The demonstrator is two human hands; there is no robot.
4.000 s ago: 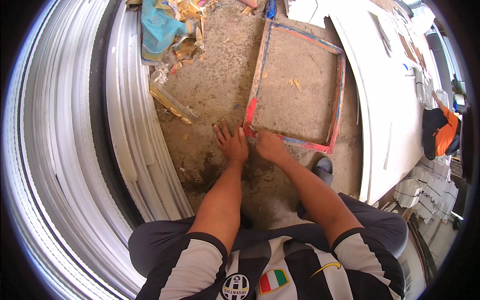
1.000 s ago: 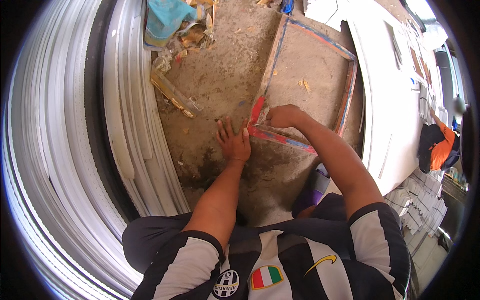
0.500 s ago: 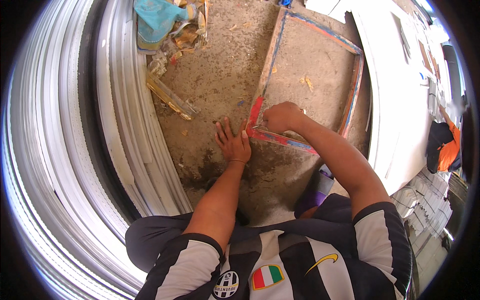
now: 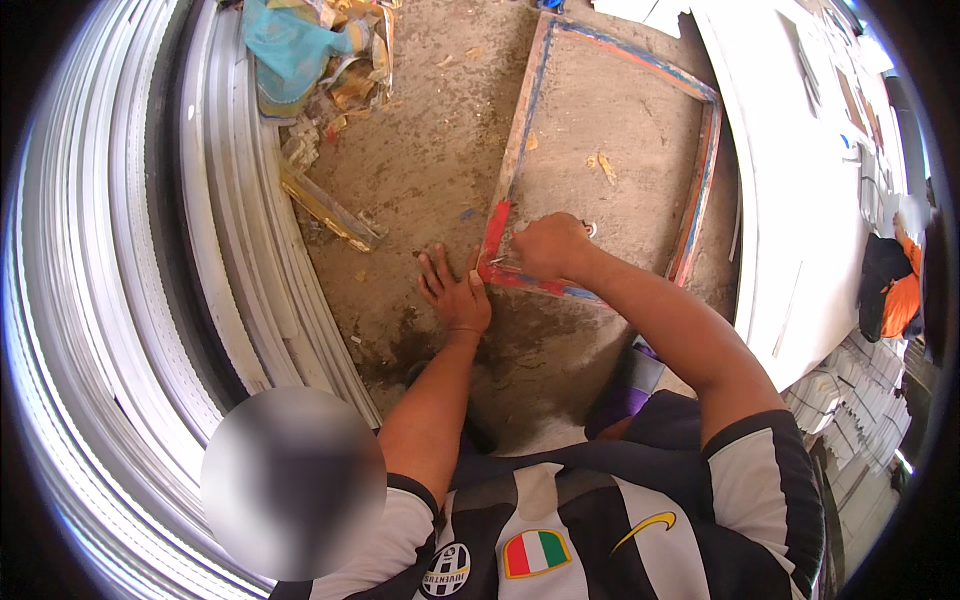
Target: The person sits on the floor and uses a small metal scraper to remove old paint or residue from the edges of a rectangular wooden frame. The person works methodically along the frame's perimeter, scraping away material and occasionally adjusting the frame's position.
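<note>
A wooden frame (image 4: 520,130), stained blue and red, lies flat on the floor, its near left corner covered in red. My right hand (image 4: 552,248) is closed in a fist just inside that corner. A thin metal tip (image 4: 499,261) sticks out of the fist toward the corner, and a small pale end shows behind it; the fingers hide the rest of this slim tool. Outside the frame, my left hand (image 4: 457,297) has its fingers spread, with the thumb against the corner.
Long white and grey strips (image 4: 215,250) are stacked along the left. Up there lie a blue cloth (image 4: 290,55) and a yellowish scrap piece (image 4: 330,208). White sheets (image 4: 770,190) stand at right, beyond which is a person in orange (image 4: 898,300). A blurred round patch covers my left sleeve.
The view has shifted slightly, so the frame sits a little further left and lower. Both hands keep about the same place at the corner.
</note>
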